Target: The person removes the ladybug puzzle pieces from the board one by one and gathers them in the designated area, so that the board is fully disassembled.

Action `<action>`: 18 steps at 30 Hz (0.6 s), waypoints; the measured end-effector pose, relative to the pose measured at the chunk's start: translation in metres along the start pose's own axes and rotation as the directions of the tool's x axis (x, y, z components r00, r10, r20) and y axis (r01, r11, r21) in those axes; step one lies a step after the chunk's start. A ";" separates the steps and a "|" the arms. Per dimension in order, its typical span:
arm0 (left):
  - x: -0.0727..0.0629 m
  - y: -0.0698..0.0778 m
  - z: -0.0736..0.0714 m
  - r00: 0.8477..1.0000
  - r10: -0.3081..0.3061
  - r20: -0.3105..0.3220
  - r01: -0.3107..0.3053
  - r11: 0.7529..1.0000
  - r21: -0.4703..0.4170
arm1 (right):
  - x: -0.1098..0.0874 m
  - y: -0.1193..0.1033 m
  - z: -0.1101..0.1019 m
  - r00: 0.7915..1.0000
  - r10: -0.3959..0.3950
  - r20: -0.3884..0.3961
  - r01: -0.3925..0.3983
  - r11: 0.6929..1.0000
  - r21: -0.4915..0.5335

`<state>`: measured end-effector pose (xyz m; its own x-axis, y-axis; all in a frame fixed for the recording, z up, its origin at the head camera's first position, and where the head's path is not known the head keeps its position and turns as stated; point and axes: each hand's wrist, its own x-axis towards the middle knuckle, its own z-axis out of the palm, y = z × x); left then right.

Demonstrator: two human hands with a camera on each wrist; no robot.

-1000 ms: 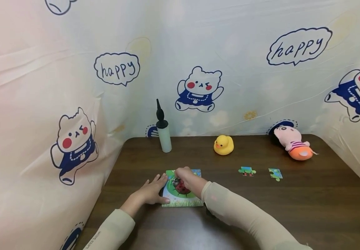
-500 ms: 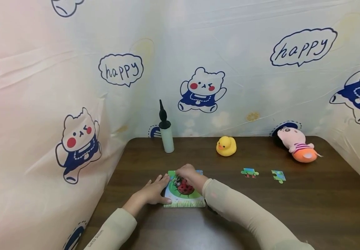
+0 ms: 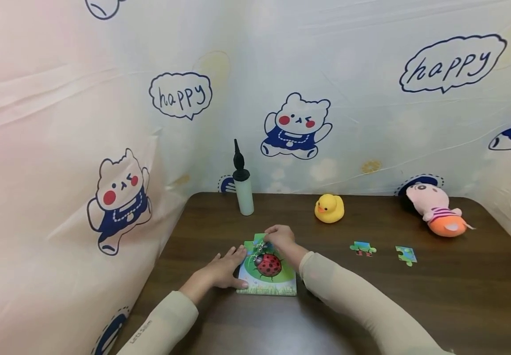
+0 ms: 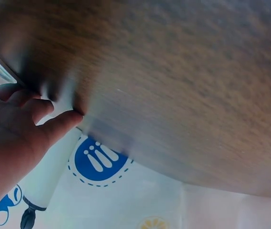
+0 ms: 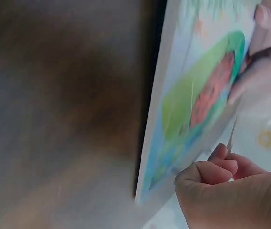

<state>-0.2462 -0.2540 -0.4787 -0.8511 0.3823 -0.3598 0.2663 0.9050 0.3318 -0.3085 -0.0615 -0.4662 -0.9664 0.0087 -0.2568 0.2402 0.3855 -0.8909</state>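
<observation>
A ladybug puzzle board (image 3: pixel 266 288) lies flat on the brown table. My right hand (image 3: pixel 282 239) is over its far edge, thumb and fingers pinching a green and blue puzzle piece (image 3: pixel 259 237) that juts above that edge. From the right wrist, this puzzle piece (image 5: pixel 232 136) appears as a thin edge standing up from the fingertips. My left hand (image 3: pixel 224 270) rests along the board's left side, fingers extended and thumb at the near left corner. The left wrist view has this left hand (image 4: pixel 18 126) beside the board's edge.
Two loose puzzle pieces, one with red trunks (image 3: pixel 363 248) and one blue and green (image 3: pixel 406 255), lie to the right. Farther back stand a hand pump (image 3: pixel 245 195) and a yellow rubber duck (image 3: pixel 329 208). A pink plush toy (image 3: pixel 437 209) lies at the back right.
My right hand has drawn up from over the ladybug to the board's far edge, bringing the pinched puzzle piece into sight. The left hand stays at the side. The whole head view has shifted slightly.
</observation>
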 end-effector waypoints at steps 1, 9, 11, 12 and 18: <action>0.001 0.000 0.000 1.000 -0.002 0.001 0.002 1.000 0.001 | 0.001 -0.001 -0.005 1.000 0.006 0.003 -0.006 1.000 0.012; 0.003 0.002 0.002 1.000 0.011 -0.016 -0.011 1.000 -0.009 | 0.006 -0.004 -0.055 0.999 0.051 -0.006 -0.050 0.988 0.144; 0.004 0.003 0.002 1.000 0.013 -0.018 -0.013 1.000 -0.007 | 0.008 -0.001 -0.067 0.998 0.052 -0.022 -0.048 0.989 0.143; 0.004 0.003 0.001 1.000 0.012 -0.016 -0.012 1.000 -0.006 | 0.008 0.000 -0.073 0.998 0.050 -0.025 -0.046 0.989 0.142; 0.003 0.002 0.001 1.000 -0.008 -0.004 0.008 1.000 -0.006 | 0.004 0.012 -0.105 1.000 0.027 -0.008 -0.026 0.986 0.166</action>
<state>-0.2479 -0.2507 -0.4799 -0.8550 0.3741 -0.3591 0.2566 0.9070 0.3340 -0.3194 0.0399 -0.4391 -0.9602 0.0263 -0.2780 0.2766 0.2267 -0.9339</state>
